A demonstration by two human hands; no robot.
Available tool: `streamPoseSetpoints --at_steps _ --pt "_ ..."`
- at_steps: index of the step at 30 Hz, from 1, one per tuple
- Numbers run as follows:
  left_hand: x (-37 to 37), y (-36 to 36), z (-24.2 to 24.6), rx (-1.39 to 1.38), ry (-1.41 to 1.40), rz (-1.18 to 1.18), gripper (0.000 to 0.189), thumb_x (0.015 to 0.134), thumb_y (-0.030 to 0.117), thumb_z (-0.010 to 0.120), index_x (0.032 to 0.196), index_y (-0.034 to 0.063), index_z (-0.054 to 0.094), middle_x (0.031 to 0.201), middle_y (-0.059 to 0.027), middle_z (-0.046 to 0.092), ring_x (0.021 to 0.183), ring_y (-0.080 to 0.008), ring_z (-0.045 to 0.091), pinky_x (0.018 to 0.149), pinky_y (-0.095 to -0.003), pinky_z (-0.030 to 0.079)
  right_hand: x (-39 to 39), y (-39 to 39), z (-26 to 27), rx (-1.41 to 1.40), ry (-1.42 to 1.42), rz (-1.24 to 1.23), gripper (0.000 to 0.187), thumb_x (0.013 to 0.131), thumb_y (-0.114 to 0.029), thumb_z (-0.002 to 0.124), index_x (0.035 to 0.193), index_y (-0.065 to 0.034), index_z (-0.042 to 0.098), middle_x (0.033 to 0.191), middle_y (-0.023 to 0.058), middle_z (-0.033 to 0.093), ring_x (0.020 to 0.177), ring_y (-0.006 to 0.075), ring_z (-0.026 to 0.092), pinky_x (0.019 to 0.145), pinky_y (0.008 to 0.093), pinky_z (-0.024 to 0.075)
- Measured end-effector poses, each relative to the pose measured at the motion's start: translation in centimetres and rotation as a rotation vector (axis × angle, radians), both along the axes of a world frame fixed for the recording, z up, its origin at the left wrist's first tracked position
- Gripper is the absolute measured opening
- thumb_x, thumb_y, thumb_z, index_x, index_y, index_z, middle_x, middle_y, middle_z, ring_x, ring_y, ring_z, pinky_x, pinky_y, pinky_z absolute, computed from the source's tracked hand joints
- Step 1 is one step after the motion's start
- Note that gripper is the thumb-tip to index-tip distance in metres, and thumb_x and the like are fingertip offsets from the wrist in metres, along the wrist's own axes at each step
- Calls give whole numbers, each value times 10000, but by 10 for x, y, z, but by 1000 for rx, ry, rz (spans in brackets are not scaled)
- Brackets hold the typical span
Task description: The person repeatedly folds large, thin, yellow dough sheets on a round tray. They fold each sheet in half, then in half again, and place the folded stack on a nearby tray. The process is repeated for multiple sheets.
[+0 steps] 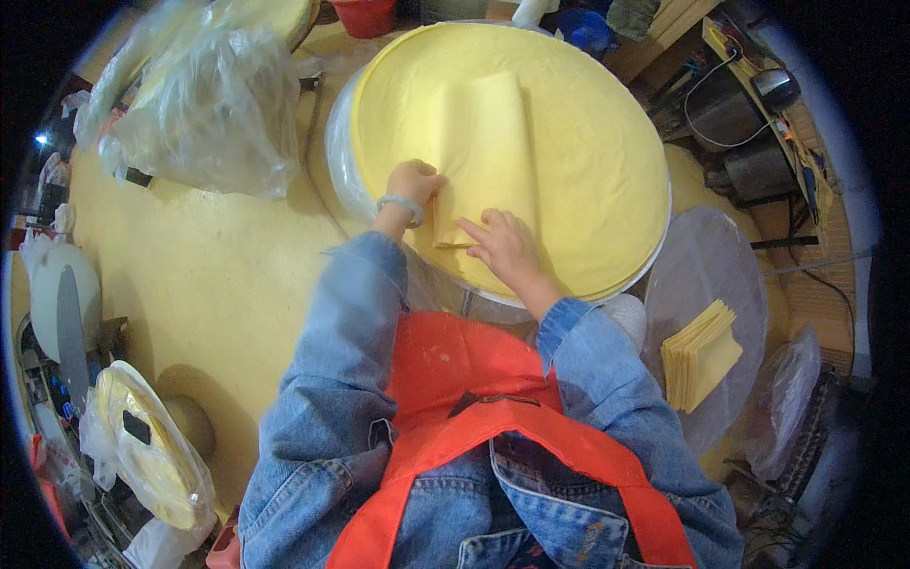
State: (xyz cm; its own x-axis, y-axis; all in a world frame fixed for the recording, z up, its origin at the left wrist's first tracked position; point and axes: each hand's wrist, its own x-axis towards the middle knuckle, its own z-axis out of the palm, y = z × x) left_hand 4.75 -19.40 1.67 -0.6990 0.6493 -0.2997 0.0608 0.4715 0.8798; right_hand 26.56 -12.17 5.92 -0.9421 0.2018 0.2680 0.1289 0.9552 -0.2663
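Observation:
Before me lies a large round stack of thin yellow sheets [597, 171], probably a dough or bean-curd food, on a round white base. On top, one sheet is folded into a long strip [487, 142] running away from me. My left hand [414, 183], with a pale bangle at its wrist, pinches the strip's left edge near its close end. My right hand [506, 249] rests its spread fingers on the strip's near right corner. Whether the strip's underside is loose from the stack is hidden.
To the right, several folded yellow pieces [700, 355] stand on a round grey board [711, 284]. Clear plastic [213, 121] covers another yellow stack at the upper left. A bagged round stack [153, 455] with a dark phone-like object [136, 427] sits at lower left. A red bucket [364, 16] is beyond.

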Motion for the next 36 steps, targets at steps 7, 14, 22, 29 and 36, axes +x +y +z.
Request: streamPoseSetpoints --at_steps 7,14,22,29,36 --pt "7 -1 -8 -92 233 69 285 730 229 729 920 27 664 861 -161 685 785 -280 667 721 -352 531 -6 1 -7 -2 -68 44 480 726 -218 724 1195 -229 625 974 87 543 875 277 533 758 397 445" --pt "15 15 5 -180 547 9 455 748 89 647 1191 33 556 1159 -226 579 1029 -315 594 892 -389 487 -8 11 -14 -28 -128 101 428 768 -213 694 1191 -213 630 986 115 544 902 288 537 785 398 447" --pt "-12 69 -12 -187 1087 -213 447 877 243 456 1222 -33 524 1332 -200 451 1295 -342 365 1095 -432 288 -21 45 -4 -202 -199 34 448 775 -321 705 1175 -132 633 1128 149 555 1042 327 518 922 419 403" --pt "-18 77 2 -303 1043 -270 527 923 372 459 1240 -46 506 1364 -211 422 1301 -340 351 1105 -447 260 -96 146 -38 54 -96 -184 771 860 -418 602 1383 76 326 1460 267 296 1376 380 256 1127 456 215" --pt "-51 110 -3 -255 987 -231 736 885 498 510 1358 -51 378 1459 -228 333 1378 -351 270 1134 -469 205 -171 224 -61 19 -121 -240 766 888 -444 536 1391 85 306 1475 266 275 1389 369 239 1139 453 196"
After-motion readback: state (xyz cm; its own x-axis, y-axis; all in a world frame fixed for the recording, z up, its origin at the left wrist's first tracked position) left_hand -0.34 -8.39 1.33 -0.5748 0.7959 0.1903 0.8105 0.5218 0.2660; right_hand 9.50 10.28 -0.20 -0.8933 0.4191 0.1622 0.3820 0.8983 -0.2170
